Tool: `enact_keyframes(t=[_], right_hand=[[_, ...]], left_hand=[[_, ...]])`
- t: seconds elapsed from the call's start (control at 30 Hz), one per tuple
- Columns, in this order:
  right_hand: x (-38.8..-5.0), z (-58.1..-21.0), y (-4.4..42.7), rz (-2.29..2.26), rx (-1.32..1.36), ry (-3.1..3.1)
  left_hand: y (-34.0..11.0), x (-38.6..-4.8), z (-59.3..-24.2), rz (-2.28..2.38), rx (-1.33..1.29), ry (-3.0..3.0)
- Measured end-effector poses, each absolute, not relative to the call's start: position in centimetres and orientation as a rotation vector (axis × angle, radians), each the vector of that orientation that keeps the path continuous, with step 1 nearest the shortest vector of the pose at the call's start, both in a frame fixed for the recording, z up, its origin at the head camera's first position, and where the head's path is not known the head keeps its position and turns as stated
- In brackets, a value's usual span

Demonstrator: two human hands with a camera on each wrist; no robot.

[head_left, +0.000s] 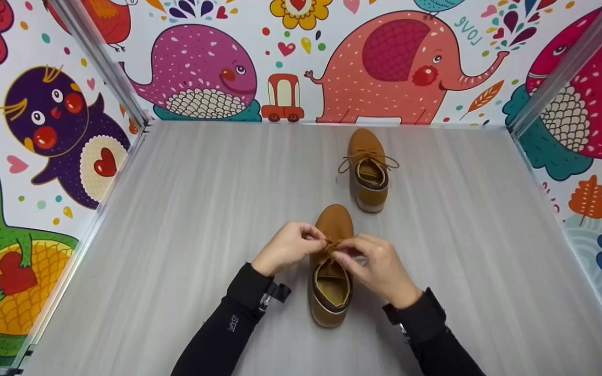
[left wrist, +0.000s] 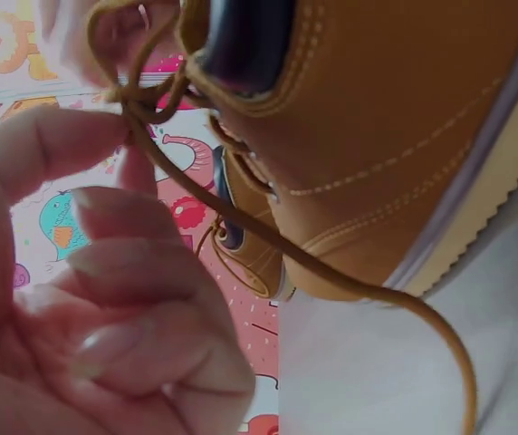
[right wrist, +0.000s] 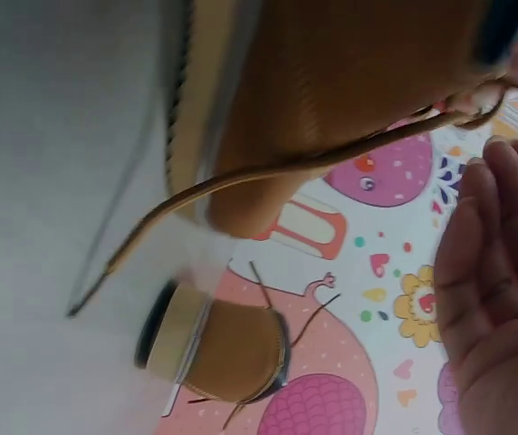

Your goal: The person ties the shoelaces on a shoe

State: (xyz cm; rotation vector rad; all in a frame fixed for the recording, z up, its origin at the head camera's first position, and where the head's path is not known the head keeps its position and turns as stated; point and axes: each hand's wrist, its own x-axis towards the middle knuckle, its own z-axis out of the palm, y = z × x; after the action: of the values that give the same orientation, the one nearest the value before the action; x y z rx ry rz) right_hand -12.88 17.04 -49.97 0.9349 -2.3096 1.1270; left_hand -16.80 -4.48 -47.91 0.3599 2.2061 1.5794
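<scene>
A tan lace-up shoe (head_left: 335, 222) stands on the floor, toe away from me, with both hands at its laces. My left hand (head_left: 291, 246) pinches the brown shoelace (left wrist: 286, 243) between thumb and index finger, close to the knot. From the other side, my right hand (head_left: 379, 263) holds the lace at the knot, its thumb and index finger close together. A lace loop stands up there in the left wrist view. One lace end (right wrist: 214, 181) hangs past the shoe's side in the right wrist view. The right fingertips' exact grip is partly hidden.
A second tan shoe (head_left: 369, 167), its laces in a bow, stands farther forward and slightly right. The grey floor (head_left: 217, 183) is bounded by walls printed with cartoon animals, such as an elephant (head_left: 384, 94), and metal edge rails (head_left: 107, 68).
</scene>
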Motion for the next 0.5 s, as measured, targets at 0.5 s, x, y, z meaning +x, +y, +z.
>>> enact_keyframes(t=[0.5], right_hand=[[-11.4,-49.6,17.3,1.401,0.554,-2.504]], left_hand=[[-5.2,-16.0,-48.4,1.657,0.244,2.266]])
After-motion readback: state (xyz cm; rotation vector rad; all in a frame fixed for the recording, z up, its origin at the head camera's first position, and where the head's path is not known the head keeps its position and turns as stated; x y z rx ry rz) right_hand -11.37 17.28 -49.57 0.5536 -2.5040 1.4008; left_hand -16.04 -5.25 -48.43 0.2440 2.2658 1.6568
